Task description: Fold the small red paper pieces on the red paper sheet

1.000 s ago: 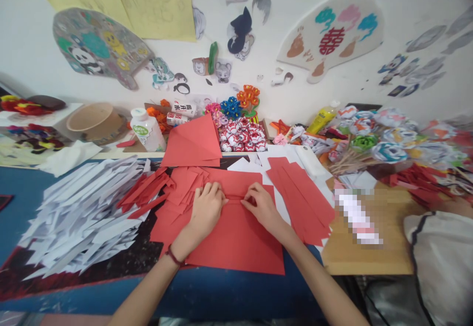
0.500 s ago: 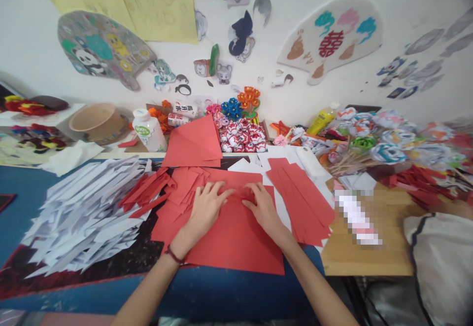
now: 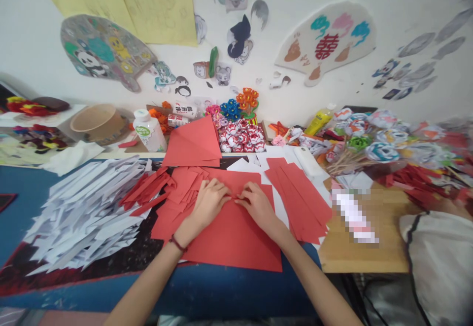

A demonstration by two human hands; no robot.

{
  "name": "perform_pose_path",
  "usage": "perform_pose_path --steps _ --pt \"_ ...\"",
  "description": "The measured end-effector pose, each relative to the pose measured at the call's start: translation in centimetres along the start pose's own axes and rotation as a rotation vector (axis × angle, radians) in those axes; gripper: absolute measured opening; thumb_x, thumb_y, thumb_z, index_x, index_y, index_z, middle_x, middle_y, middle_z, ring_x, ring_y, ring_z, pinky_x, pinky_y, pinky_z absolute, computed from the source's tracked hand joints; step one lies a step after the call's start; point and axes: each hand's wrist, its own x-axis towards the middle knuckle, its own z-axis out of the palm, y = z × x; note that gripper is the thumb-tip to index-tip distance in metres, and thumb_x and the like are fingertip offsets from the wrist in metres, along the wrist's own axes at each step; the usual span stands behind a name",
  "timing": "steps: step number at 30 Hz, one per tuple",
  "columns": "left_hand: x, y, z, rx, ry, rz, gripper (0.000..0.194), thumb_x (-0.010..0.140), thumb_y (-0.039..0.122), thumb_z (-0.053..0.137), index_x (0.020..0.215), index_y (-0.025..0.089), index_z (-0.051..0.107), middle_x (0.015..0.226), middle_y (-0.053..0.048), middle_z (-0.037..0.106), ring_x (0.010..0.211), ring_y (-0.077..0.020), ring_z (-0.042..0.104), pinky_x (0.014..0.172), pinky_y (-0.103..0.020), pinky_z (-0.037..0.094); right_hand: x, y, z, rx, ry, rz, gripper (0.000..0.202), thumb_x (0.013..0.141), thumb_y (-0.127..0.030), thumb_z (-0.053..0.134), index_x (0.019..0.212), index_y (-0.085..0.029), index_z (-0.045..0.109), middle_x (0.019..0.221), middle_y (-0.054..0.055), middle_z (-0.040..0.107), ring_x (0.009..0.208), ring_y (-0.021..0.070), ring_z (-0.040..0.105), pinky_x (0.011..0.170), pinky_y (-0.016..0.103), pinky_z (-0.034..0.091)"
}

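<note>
My left hand (image 3: 213,201) and my right hand (image 3: 257,204) meet over the large red paper sheets (image 3: 236,242). Between them is a small piece of red paper (image 3: 233,197), pinched by the thumb and fingertips of both hands. Its outline is hard to tell against the red sheet below, and the fingers hide part of it. Small red paper pieces (image 3: 185,185) lie in a loose heap beside my left hand. To the right of my right hand, long red paper strips (image 3: 299,200) are fanned over white paper.
A big pile of folded white paper strips (image 3: 92,217) spreads on the left, with folded red strips (image 3: 148,190) beside it. Behind stand a white bottle (image 3: 150,131) and red-white paper flowers (image 3: 242,136). At right are a wooden board (image 3: 388,247) and wrapped flowers (image 3: 384,152).
My fingers have drawn closer together and closed on the small red paper, which was blurred between more spread fingers before. The view has shifted slightly.
</note>
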Motion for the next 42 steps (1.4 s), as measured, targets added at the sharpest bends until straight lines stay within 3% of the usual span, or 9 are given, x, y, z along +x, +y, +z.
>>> perform_pose_path --steps 3,9,15,18,22,27,32,36,42 --pt "0.8 -0.5 0.4 -0.051 -0.025 -0.061 0.010 0.090 0.030 0.060 0.094 0.021 0.063 0.097 -0.003 0.066 0.096 -0.0224 0.050 0.078 -0.035 0.029 0.5 0.1 0.1 0.037 0.015 0.019 0.013 0.087 -0.018 0.065 0.075 -0.019 0.060 0.088 0.004 0.054 0.084 0.0198 0.054 0.073 0.033 0.046" --pt "1.4 -0.8 0.3 -0.089 -0.117 -0.080 0.012 0.084 0.027 0.069 0.088 0.021 0.060 0.096 -0.002 0.064 0.096 -0.0228 0.049 0.079 -0.034 0.028 0.7 -0.1 -0.2 0.075 -0.021 0.034 0.013 0.086 -0.015 0.065 0.096 -0.021 0.061 0.099 0.005 0.056 0.091 0.0209 0.054 0.079 0.035 0.045" --pt "1.0 -0.5 0.2 -0.168 -0.104 -0.073 0.006 0.085 0.023 0.067 0.086 0.023 0.061 0.085 0.002 0.066 0.088 -0.0190 0.052 0.077 -0.033 0.028 0.4 0.0 -0.5 0.086 -0.039 0.009 0.011 0.085 -0.010 0.064 0.087 -0.020 0.062 0.094 0.004 0.060 0.090 0.0196 0.054 0.082 0.034 0.044" --pt "0.5 -0.4 0.0 -0.085 -0.092 0.025 0.008 0.088 0.026 0.063 0.083 0.021 0.062 0.085 -0.001 0.065 0.088 -0.0198 0.052 0.076 -0.033 0.031 0.2 0.3 -0.5 0.045 -0.029 -0.011 0.011 0.089 -0.010 0.060 0.082 -0.019 0.061 0.086 0.003 0.060 0.084 0.0191 0.054 0.076 0.032 0.045" --pt "-0.5 -0.1 -0.3 0.088 -0.063 0.170 0.015 0.095 0.023 0.050 0.085 0.018 0.061 0.087 -0.004 0.062 0.086 -0.0202 0.052 0.078 -0.034 0.036 -0.4 0.8 -0.7 -0.194 -0.062 -0.186 0.024 0.095 -0.007 0.046 0.081 -0.017 0.063 0.082 0.007 0.059 0.080 0.0208 0.052 0.071 0.033 0.044" --pt "-1.9 0.4 0.1 0.328 -0.076 0.356 0.016 0.093 0.009 0.046 0.093 0.015 0.061 0.087 -0.007 0.062 0.082 -0.0214 0.054 0.071 -0.034 0.039 -1.3 1.1 -1.0 -0.430 -0.092 -0.399 0.032 0.096 -0.006 0.037 0.102 -0.015 0.067 0.086 0.011 0.063 0.083 0.0232 0.055 0.075 0.037 0.046" --pt "-3.0 0.3 0.3 0.435 -0.075 0.507 0.026 0.090 0.002 0.046 0.111 0.010 0.059 0.099 -0.011 0.066 0.089 -0.0218 0.058 0.073 -0.034 0.041 -2.3 0.8 -1.4 -0.523 -0.134 -0.458 0.038 0.093 0.000 0.036 0.118 -0.011 0.062 0.095 0.013 0.066 0.089 0.0245 0.057 0.078 0.039 0.048" --pt "-3.4 -0.2 0.0 0.420 -0.077 0.457 0.031 0.091 0.004 0.049 0.121 0.009 0.054 0.098 -0.010 0.068 0.089 -0.0218 0.058 0.075 -0.035 0.041 -2.5 0.5 -1.6 -0.541 -0.158 -0.410 0.035 0.094 -0.003 0.039 0.123 -0.011 0.059 0.097 0.012 0.065 0.088 0.0246 0.057 0.080 0.040 0.048" --pt "-2.4 -0.3 0.5 0.375 -0.087 0.380 0.015 0.091 0.006 0.048 0.098 0.012 0.060 0.092 -0.009 0.063 0.086 -0.0219 0.055 0.074 -0.034 0.043 -0.6 0.8 -0.9 -0.502 -0.121 -0.395 0.025 0.098 -0.013 0.040 0.103 -0.015 0.065 0.090 0.011 0.063 0.084 0.0237 0.057 0.076 0.038 0.047"
